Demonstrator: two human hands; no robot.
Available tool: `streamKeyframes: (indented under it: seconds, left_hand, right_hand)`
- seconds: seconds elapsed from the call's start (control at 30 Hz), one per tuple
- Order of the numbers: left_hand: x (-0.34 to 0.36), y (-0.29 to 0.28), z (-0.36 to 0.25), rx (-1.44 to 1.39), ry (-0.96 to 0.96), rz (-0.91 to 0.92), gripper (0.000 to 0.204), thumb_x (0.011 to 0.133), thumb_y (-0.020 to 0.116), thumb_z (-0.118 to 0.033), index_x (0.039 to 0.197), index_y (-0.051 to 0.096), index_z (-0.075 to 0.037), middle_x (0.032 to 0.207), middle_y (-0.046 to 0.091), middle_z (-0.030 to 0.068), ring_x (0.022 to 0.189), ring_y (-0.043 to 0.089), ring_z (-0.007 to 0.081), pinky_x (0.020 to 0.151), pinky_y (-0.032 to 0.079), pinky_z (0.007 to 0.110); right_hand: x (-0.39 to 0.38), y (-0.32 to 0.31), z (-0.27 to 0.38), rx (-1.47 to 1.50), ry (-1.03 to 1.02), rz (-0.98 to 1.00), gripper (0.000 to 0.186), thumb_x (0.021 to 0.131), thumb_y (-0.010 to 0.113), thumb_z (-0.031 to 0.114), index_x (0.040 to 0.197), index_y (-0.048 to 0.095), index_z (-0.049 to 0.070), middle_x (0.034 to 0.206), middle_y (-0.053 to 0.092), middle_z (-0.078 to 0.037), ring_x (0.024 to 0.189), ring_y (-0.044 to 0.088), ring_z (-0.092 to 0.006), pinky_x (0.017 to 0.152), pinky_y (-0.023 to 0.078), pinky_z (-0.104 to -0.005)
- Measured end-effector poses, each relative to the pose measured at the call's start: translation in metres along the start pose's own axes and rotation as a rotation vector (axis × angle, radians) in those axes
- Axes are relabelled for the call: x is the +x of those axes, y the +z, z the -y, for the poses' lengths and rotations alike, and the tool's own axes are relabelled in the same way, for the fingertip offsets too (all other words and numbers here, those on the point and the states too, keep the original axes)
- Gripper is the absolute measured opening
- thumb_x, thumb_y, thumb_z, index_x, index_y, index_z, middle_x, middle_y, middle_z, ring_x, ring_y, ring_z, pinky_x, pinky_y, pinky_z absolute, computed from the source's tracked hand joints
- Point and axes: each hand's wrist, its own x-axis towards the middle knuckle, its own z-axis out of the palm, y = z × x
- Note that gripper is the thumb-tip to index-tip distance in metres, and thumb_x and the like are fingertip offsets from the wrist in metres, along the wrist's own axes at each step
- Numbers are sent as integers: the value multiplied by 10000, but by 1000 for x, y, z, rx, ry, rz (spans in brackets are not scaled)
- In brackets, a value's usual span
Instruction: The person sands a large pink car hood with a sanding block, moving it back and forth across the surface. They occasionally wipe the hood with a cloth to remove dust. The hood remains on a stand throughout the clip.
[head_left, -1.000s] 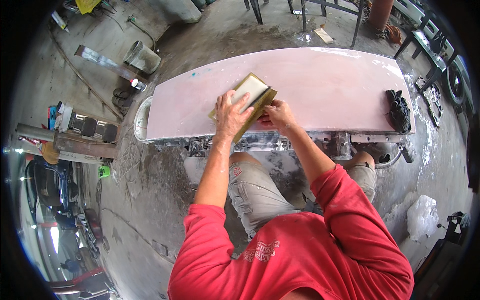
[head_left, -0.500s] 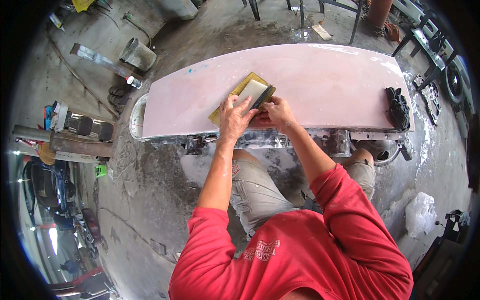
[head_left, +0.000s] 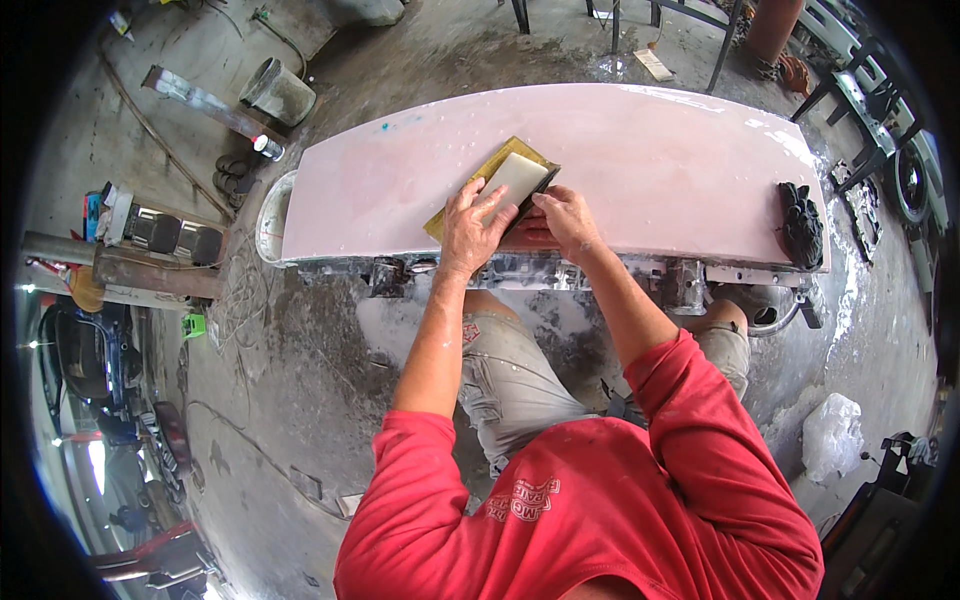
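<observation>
Two forearms [head_left: 432, 345] reach forward: splayed left hand [head_left: 472, 234] holds white block [head_left: 517, 176], right hand [head_left: 568, 222] pinches edge of yellow sheet [head_left: 494, 160].

A hand could pass across the pink panel [head_left: 680, 165] between the right hand [head_left: 567, 222] and the black bundle [head_left: 799, 225] at the panel's right end, but the block [head_left: 522, 176] and left hand [head_left: 468, 232] bar the way leftward.

Block [head_left: 519, 176]: off-white, rectangular, set diagonally, far end angled right; laid on the sheet.
Sheet [head_left: 500, 160]: yellow-brown, dark along its right edge, beneath the block, over the panel left of centre.
Panel [head_left: 665, 170]: pale pink, wet-spotted, far edge curved.
</observation>
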Motion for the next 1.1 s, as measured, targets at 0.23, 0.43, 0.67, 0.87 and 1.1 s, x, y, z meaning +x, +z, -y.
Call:
streamKeyframes:
  seconds: [0.23,0.43,0.67,0.87,1.1]
  left_hand:
    - [9,-21,-3,75,-21,145,571,920,912,-441,1422,803,-193,1544,671,164,1430,596,375,1202,509,485]
    - [11,-21,-8,165,39,159,547,897,922,-347,1416,808,-216,1532,679,151,1400,602,373,1183,529,482]
    - [17,-22,-1,153,-77,-127,560,834,933,-288,1383,831,-250,1411,692,144,1285,609,358,1133,542,474]
    - [4,-13,-27,395,69,-195,507,794,929,-287,1295,863,-247,1433,645,134,1280,591,386,1116,533,512]
    - [-4,1,-28,287,63,-114,532,798,949,-314,1313,849,-224,1454,645,101,1288,597,359,1131,529,486]
  right_hand:
    - [0,-1,0,-39,-13,29,358,1140,626,159,1429,595,-50,1150,785,-189,1005,820,-281,889,711,-428]
    - [1,-3,-2,-81,-45,36,349,1107,650,67,1432,609,-52,1140,794,-184,978,822,-248,871,720,-382]
    - [2,5,-7,-118,-88,-61,366,1088,640,36,1438,617,-67,1121,799,-177,915,824,-232,820,724,-361]
    - [2,5,-11,-142,-92,-76,384,1081,619,26,1453,605,-70,1116,797,-183,904,826,-237,796,725,-371]
    - [1,6,-9,-111,-84,-89,403,1082,627,33,1471,594,-63,1122,796,-191,885,829,-238,789,729,-369]
